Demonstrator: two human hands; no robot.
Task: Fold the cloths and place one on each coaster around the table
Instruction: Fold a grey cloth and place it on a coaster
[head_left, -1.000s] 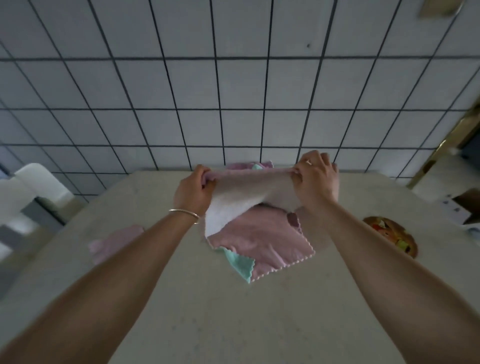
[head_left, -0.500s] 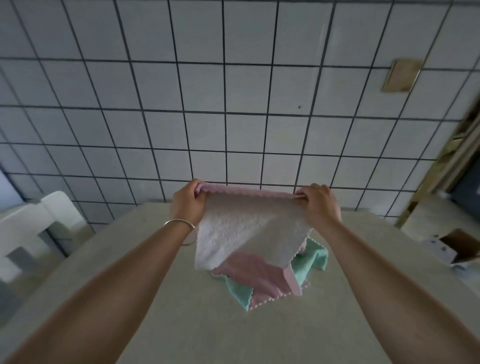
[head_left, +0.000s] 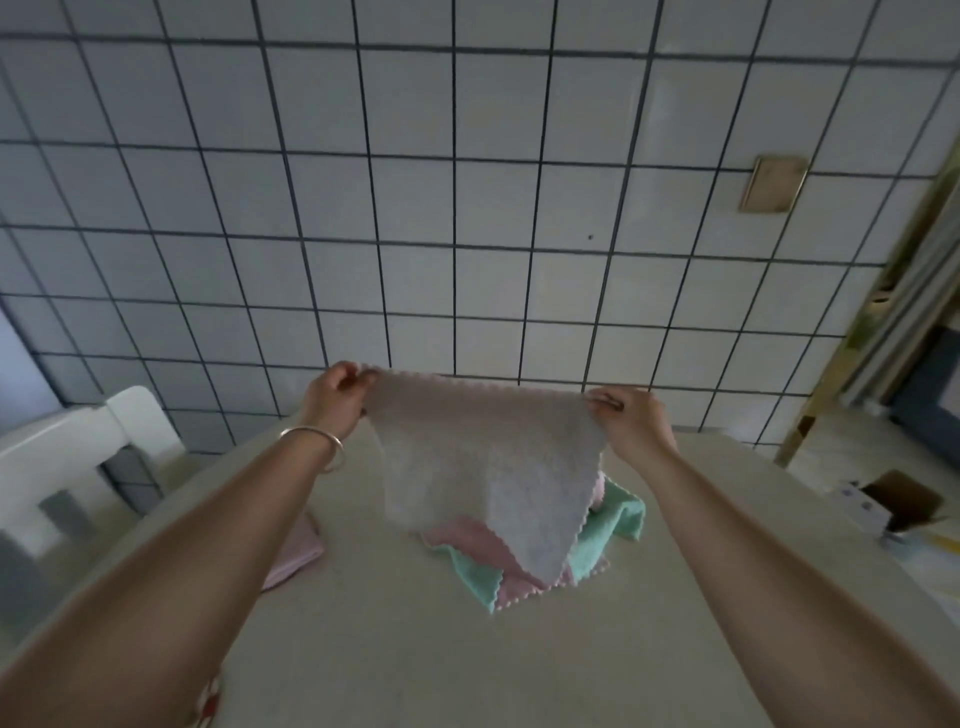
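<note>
A pale pink cloth (head_left: 488, 467) hangs spread in the air above the table. My left hand (head_left: 335, 397) pinches its top left corner and my right hand (head_left: 631, 418) pinches its top right corner. Under it on the beige table (head_left: 467, 660) lies a loose pile with a pink cloth (head_left: 478, 543) and a mint green cloth (head_left: 608, 530). A folded pink cloth (head_left: 296, 551) lies to the left, partly hidden by my left forearm. I cannot tell what it lies on.
A white chair (head_left: 72, 457) stands at the table's left side. An open cardboard box (head_left: 893, 504) sits on the floor to the right. Grey tiled floor lies beyond the far table edge. A patterned edge (head_left: 208, 701) shows at the bottom left.
Both hands lifted the pale cloth off the pile and moved apart, stretching it flat. The view tilted up, so the coaster at the right left the frame.
</note>
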